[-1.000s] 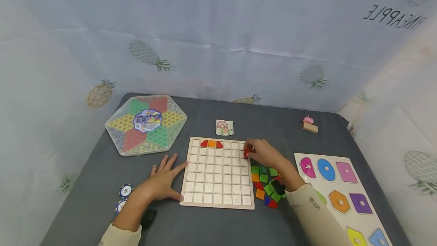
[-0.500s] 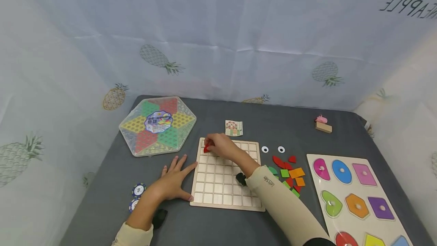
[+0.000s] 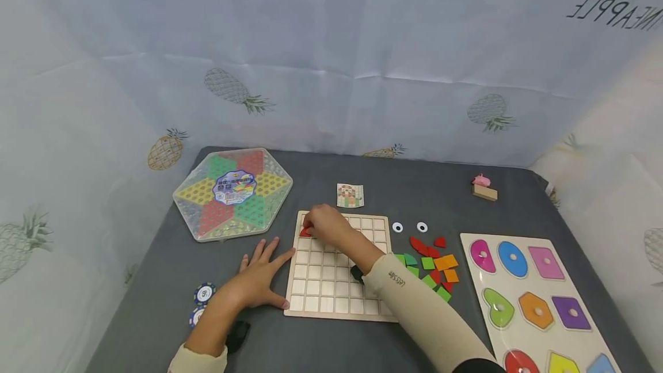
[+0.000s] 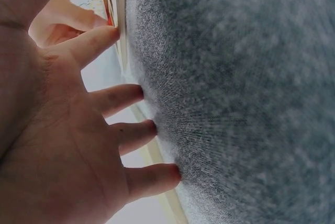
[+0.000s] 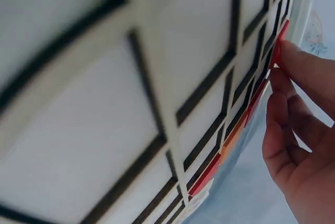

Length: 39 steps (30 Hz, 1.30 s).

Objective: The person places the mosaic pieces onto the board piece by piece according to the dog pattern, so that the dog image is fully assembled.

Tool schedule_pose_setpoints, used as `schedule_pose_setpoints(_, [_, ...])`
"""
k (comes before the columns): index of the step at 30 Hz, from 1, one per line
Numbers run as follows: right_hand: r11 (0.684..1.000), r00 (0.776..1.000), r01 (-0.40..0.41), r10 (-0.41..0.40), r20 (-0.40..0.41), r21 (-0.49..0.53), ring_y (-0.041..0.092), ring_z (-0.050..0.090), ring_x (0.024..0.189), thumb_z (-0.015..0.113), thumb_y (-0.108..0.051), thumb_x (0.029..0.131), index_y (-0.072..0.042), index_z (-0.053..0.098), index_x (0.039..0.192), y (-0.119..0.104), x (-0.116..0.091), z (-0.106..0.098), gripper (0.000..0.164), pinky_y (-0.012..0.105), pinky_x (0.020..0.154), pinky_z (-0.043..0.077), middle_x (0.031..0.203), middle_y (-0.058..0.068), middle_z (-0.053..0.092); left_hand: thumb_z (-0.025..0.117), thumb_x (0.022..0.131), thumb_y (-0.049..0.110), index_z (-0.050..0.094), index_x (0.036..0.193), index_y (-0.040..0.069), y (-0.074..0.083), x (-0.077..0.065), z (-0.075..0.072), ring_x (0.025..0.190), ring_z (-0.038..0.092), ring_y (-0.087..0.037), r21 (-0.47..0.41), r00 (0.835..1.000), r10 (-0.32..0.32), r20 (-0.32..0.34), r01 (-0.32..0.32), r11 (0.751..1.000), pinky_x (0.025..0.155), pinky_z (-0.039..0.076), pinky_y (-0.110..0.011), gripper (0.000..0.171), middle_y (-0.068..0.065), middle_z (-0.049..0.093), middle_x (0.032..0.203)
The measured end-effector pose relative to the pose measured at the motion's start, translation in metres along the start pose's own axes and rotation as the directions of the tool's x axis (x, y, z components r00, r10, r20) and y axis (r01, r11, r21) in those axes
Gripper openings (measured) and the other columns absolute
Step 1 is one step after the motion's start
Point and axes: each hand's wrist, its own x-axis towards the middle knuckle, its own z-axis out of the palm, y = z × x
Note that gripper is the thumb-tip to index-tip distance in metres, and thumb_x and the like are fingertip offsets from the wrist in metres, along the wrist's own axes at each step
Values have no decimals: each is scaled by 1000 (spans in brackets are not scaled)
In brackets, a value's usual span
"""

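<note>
The right hand [image 3: 327, 224] had its grip pinched, thumb against finger, on a small flat red piece [image 3: 305, 233], its outline partly covered by the fingers. This piece was at the far-left part of a square pale wooden grid board [image 3: 313, 286], by the left edge; whether it sat inside a cell could not be told. In the right wrist view, a red quarter-round tile [image 5: 205, 176], an orange tile [image 5: 230, 143] and another red tile [image 5: 254, 101] lined the board's edge beside the fingers.

The left hand [image 3: 257, 282] had its grip spread apart, holding nothing: the thumb touched the board's near-left corner, the index fingertip its left edge, and the other fingertips rested on the bench [image 3: 311, 350], covered in dark grey.

Right of the board lay loose red, orange and green tiles [image 3: 427, 263], with two white rings [image 3: 397, 227] above them. Beyond the board was a small printed pattern card [image 3: 350, 195]. A clear hexagonal box with a multicoloured star [image 3: 248, 210] lay far left; two blue-and-white chips [image 3: 205, 293] lay near the left forearm. Far right were a pink figurine [image 3: 481, 180] touching a wooden block [image 3: 484, 192], and a white shape-puzzle board [image 3: 518, 338]. A pale pineapple-print curtain [image 3: 331, 108] hung behind.
</note>
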Motion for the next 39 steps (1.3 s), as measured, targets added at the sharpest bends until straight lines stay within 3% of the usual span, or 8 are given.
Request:
schedule_pose_setpoints(5, [975, 997, 30, -45, -64, -218, 13, 60, 80, 65, -21, 84, -22, 74, 88, -5, -8, 4, 10, 26, 73, 49, 86, -7, 68, 82, 53, 49, 30, 142, 30, -2, 0, 4, 137, -2, -38, 6, 1000, -1, 1, 1, 1000, 97, 9, -69, 105, -12, 7, 151])
schedule_pose_setpoints(8, [965, 994, 52, -75, -81, -258, 13, 59, 80, 66, -21, 83, -23, 74, 90, -5, -14, 2, 11, 27, 74, 49, 88, -8, 68, 81, 52, 50, 30, 142, 30, -4, 1, 4, 137, -2, -39, 6, 1000, 4, -4, -4, 1000, 96, 9, -69, 106, -13, 7, 151])
schedule_pose_setpoints(12, [984, 993, 89, -99, -62, -152, 11, 60, 88, 67, -18, 82, -19, 73, 93, -1, -25, -5, 13, 24, 79, 47, 97, -6, 67, 82, 52, 50, 30, 142, 28, -7, 0, 3, 136, -2, -41, -4, 1000, 17, -19, -17, 1000, 95, 9, -71, 107, -15, 8, 151])
schedule_pose_setpoints(15, [998, 998, 51, -52, -32, -41, 11, 61, 93, 66, -14, 83, -15, 72, 96, 9, -39, -18, 15, 23, 79, 48, 100, -3, 66, 82, 52, 49, 29, 143, 26, -11, -1, 3, 135, -2, -42, -13, 999, 20, -32, -20, 1000, 94, 8, -71, 107, -16, 7, 150])
schedule_pose_setpoints(19, [992, 992, -124, 122, 37, 29, 11, 62, 86, 64, -12, 84, -14, 72, 95, 37, -73, -38, 13, 24, 72, 50, 95, -3, 67, 82, 53, 48, 27, 144, 26, -13, 0, 3, 135, -3, -43, -19, 999, 32, -27, -33, 999, 93, 7, -72, 108, -17, 6, 150])
schedule_pose_setpoints(25, [947, 942, -316, 305, 141, 63, 11, 61, 82, 67, -14, 82, -14, 70, 96, 80, -134, -52, 15, 29, 71, 50, 93, -2, 67, 82, 53, 48, 28, 144, 24, -11, 2, 2, 134, -1, -45, -13, 998, 63, -19, -64, 998, 92, 8, -73, 108, -19, 6, 150])
schedule_pose_setpoints(33, [936, 940, -324, 302, 161, 134, 10, 59, 87, 72, -17, 77, -16, 70, 95, 93, -165, -38, 18, 30, 77, 49, 94, -6, 63, 81, 55, 49, 27, 144, 24, -9, 1, 1, 134, -3, -45, -19, 998, 67, 1, -67, 998, 92, 7, -72, 107, -18, 5, 150])
schedule_pose_setpoints(39, [940, 944, -316, 298, 141, 129, 8, 53, 73, 74, -17, 74, -17, 65, 84, 90, -165, -38, 14, 26, 67, 47, 81, -9, 58, 81, 54, 50, 29, 143, 25, -10, 0, 0, 135, -3, -44, -27, 998, 55, 1, -55, 998, 93, 7, -72, 106, -18, 7, 150])
